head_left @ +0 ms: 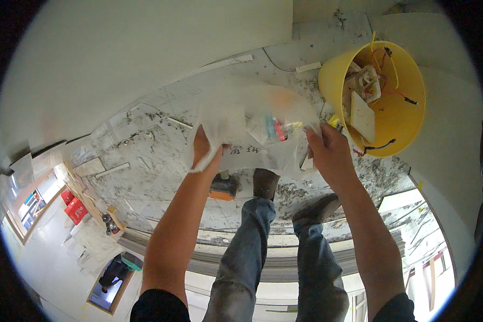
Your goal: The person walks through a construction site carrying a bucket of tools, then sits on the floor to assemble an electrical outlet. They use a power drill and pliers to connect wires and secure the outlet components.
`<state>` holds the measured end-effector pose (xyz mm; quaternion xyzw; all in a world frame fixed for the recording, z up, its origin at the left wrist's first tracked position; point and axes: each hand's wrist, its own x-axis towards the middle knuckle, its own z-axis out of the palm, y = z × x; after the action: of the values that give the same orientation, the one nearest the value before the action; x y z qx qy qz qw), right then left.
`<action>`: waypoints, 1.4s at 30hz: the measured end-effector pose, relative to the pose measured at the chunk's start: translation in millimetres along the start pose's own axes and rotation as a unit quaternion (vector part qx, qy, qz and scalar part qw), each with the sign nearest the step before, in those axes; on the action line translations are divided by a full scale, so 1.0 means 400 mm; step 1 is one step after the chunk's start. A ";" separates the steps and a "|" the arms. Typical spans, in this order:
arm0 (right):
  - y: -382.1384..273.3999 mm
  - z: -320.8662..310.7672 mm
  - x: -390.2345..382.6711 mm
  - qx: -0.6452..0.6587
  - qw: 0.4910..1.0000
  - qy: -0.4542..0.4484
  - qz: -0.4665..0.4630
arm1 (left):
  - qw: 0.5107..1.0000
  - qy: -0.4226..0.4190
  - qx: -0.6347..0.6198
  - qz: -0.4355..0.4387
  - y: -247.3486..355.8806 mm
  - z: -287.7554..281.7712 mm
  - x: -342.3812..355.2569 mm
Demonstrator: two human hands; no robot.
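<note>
A translucent white plastic bag (236, 115) is stretched between my two hands above the dirty floor. Through its film show small items in teal, red and yellow (276, 130), too blurred to name, and a faint orange patch. My left hand (203, 147) is closed at the bag's left side; the film drapes over its wrist and partly covers the fingers. On the right edge, my right hand (330, 150) pinches the plastic between thumb and fingers. Below the bag, near my boot (265, 183), lies a dark tool with an orange part (223, 188).
A yellow bucket (378, 139) with wires and white scraps stands at the right. White strips (222, 63) and debris litter the floor. Long grey boards (284, 267) lie behind my legs. At far lower left are red containers (75, 209) and another person (112, 272).
</note>
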<state>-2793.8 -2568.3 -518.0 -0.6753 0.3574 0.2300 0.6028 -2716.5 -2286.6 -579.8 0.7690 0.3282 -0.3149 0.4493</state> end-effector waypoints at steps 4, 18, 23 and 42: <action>0.038 -0.039 -0.056 -0.101 0.992 -0.006 -0.074 | 0.970 0.004 -0.232 0.074 -0.058 -0.098 -0.044; -0.080 -0.008 -0.051 0.000 0.999 -0.001 -0.051 | 0.923 -0.077 -0.375 0.045 0.243 -0.069 -0.089; -0.070 -0.010 -0.071 0.029 0.996 0.044 -0.069 | 0.993 -0.033 -0.096 0.064 0.235 -0.023 -0.012; -0.175 -0.037 -0.559 -0.112 0.982 -0.116 -0.096 | 0.933 -0.339 -0.056 0.111 0.099 -0.153 -0.716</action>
<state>-2885.2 -2535.6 -304.4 -0.7385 0.1911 0.2865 0.5796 -2841.8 -2310.1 -313.0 0.6214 0.0865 -0.4860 0.6084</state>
